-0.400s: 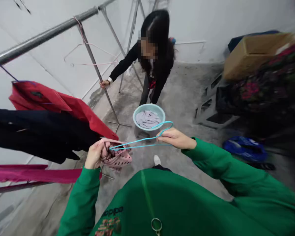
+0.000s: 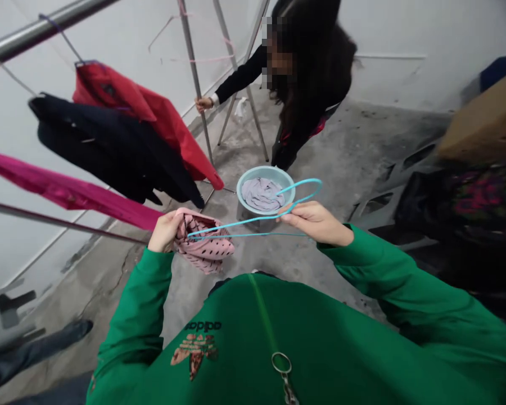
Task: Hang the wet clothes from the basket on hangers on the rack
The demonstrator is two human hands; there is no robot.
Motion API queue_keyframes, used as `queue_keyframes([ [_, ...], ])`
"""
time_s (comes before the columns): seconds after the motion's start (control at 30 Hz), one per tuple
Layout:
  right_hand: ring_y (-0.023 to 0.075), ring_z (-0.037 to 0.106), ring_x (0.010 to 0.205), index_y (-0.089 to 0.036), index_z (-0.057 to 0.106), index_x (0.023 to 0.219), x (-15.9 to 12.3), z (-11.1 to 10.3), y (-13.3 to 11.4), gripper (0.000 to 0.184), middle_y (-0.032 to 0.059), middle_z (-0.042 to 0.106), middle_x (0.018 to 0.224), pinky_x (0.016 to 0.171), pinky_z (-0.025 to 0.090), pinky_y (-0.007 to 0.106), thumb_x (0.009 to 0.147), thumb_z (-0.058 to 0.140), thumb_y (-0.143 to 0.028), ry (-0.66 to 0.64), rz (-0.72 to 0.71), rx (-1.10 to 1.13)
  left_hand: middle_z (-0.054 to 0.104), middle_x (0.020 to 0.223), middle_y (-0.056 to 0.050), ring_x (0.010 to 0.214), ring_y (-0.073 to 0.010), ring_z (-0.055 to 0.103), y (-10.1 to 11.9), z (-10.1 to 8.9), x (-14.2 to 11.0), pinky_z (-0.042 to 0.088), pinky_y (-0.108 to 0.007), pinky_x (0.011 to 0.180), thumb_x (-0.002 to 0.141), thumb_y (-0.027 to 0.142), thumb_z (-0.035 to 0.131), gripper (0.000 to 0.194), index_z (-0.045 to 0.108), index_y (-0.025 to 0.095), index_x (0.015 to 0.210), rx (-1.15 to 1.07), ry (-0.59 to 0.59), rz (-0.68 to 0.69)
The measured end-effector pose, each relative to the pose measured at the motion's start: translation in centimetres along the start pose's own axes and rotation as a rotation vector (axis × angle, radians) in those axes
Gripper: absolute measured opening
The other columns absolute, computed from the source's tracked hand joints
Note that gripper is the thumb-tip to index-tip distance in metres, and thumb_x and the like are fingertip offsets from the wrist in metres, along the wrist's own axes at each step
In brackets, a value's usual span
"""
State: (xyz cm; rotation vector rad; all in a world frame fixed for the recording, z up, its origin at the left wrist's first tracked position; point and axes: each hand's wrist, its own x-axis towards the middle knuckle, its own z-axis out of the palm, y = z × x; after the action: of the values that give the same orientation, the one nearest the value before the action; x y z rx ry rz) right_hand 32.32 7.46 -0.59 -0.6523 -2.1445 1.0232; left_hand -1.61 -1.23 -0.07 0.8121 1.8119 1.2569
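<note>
black-dotted pink cloth (image 2: 206, 247), bright blue hanger (image 2: 240, 223), red shirt (image 2: 143, 104)

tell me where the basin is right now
In the head view, the basin stands just above centre, beyond the blue hanger, near the other person's feet.

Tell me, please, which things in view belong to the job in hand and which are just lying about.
Job, it seems:
pink dotted cloth in left hand
blue hanger in right hand
basin of grey cloth
metal rack

Lying about, it seems:
cardboard box
flowered cloth
</note>
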Motion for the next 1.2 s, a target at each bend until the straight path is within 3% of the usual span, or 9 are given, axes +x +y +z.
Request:
queue_keyframes([
  [0.1, 0.0131, 0.056, 0.057, -0.016, 0.064, 0.061, 0.2, 0.0, -0.9, 0.054, 0.0051, 0.06, 0.06, 0.053, 0.044, 0.025, 0.088, 0.052, -0.061, 0.064, 0.068, -0.014, 0.053, 0.044, 0.003, 0.037, -0.0057, 0.039, 0.8, -0.2, -0.1, 0.024, -0.017, 0.038, 0.064, 0.04, 0.065, 0.028, 0.065, 0.013, 0.069, 0.114, -0.065, 0.067],
  [0.2, 0.0119, 0.054, 0.054, -0.016, 0.064, 0.063, 0.4, 0.2, -1.7, 0.052, 0.0039, 0.058, 0.059, 0.053, 0.043, 0.025, 0.088, 0.053, -0.06, 0.097, 0.101, -0.015, 0.046, 0.04, 0.005, 0.036, -0.0066, 0.038, 1.4, 0.0, 0.0, 0.025, -0.018, 0.039, 0.074, 0.038, 0.057, 0.026, 0.066, 0.014, 0.073, 0.181, -0.128, 0.119],
  [0.5, 0.0099, 0.046, 0.049, -0.018, 0.053, 0.057, 0.0, 0.0, -4.3, 0.048, 0.0011, 0.05, 0.053, 0.048, 0.035, 0.025, 0.092, 0.051, -0.052, 0.05, 0.039, -0.138, 0.051, 0.051, 0.002, 0.047, -0.0083, 0.042, 2.0, 1.5, -0.1, 0.033, -0.02, 0.049, 0.084, 0.03, 0.046, 0.028, 0.06, 0.014, 0.065, 0.406, -0.081, 0.28],
  [0.6, 0.0089, 0.043, 0.048, -0.018, 0.047, 0.055, 0.1, 1.4, -4.6, 0.05, 0.0001, 0.046, 0.052, 0.049, 0.034, 0.024, 0.094, 0.048, -0.049, 0.056, 0.02, -0.16, 0.058, 0.061, 0.0, 0.059, -0.0114, 0.05, 2.3, 2.2, -0.6, 0.038, -0.022, 0.059, 0.085, 0.027, 0.046, 0.027, 0.06, 0.015, 0.066, 0.552, -0.074, 0.386],
  [0.83, 0.0073, 0.037, 0.048, -0.017, 0.035, 0.054, 2.1, 7.9, -3.3, 0.056, -0.0017, 0.039, 0.052, 0.052, 0.03, 0.024, 0.098, 0.036, -0.052, 0.069, -0.035, -0.087, 0.055, 0.078, -0.006, 0.074, -0.0179, 0.053, 2.9, 5.0, -2.7, 0.038, -0.029, 0.067, 0.09, 0.023, 0.042, 0.025, 0.063, 0.017, 0.078, 0.939, -0.056, 0.74],
  [0.93, 0.007, 0.036, 0.051, -0.017, 0.035, 0.056, 3.8, 8.3, -2.8, 0.056, -0.0017, 0.039, 0.054, 0.053, 0.03, 0.023, 0.097, 0.036, -0.054, 0.093, -0.037, -0.041, 0.053, 0.083, -0.008, 0.078, -0.0203, 0.051, 3.0, 5.3, -3.2, 0.038, -0.032, 0.069, 0.089, 0.02, 0.042, 0.023, 0.065, 0.017, 0.084, 1.024, -0.072, 0.889],
  [1.0, 0.0073, 0.037, 0.053, -0.017, 0.037, 0.058, 5.1, 7.5, -2.6, 0.055, -0.0019, 0.039, 0.056, 0.054, 0.031, 0.023, 0.096, 0.037, -0.057, 0.081, -0.033, -0.008, 0.054, 0.088, -0.01, 0.085, -0.0228, 0.05, 3.1, 4.9, -2.9, 0.038, -0.034, 0.073, 0.089, 0.02, 0.043, 0.023, 0.065, 0.017, 0.084, 1.048, -0.017, 0.96],
  [1.07, 0.0078, 0.037, 0.055, -0.018, 0.037, 0.059, 6.5, 6.6, -2.5, 0.055, -0.0019, 0.037, 0.056, 0.055, 0.031, 0.023, 0.096, 0.037, -0.058, 0.039, -0.053, -0.003, 0.055, 0.09, -0.01, 0.088, -0.024, 0.05, 3.1, 4.2, -2.5, 0.037, -0.035, 0.073, 0.09, 0.022, 0.042, 0.023, 0.064, 0.018, 0.085, 1.079, 0.023, 0.949],
  [1.2, 0.0106, 0.041, 0.06, -0.018, 0.042, 0.061, 9.1, 5.8, -2.3, 0.052, 0.0003, 0.042, 0.06, 0.062, 0.035, 0.025, 0.097, 0.034, -0.055, -0.055, -0.15, -0.108, 0.057, 0.084, -0.008, 0.079, -0.0209, 0.054, 2.3, 3.1, -2.2, 0.038, -0.031, 0.066, 0.089, 0.022, 0.039, 0.023, 0.062, 0.019, 0.09, 1.101, -0.005, 0.757],
])
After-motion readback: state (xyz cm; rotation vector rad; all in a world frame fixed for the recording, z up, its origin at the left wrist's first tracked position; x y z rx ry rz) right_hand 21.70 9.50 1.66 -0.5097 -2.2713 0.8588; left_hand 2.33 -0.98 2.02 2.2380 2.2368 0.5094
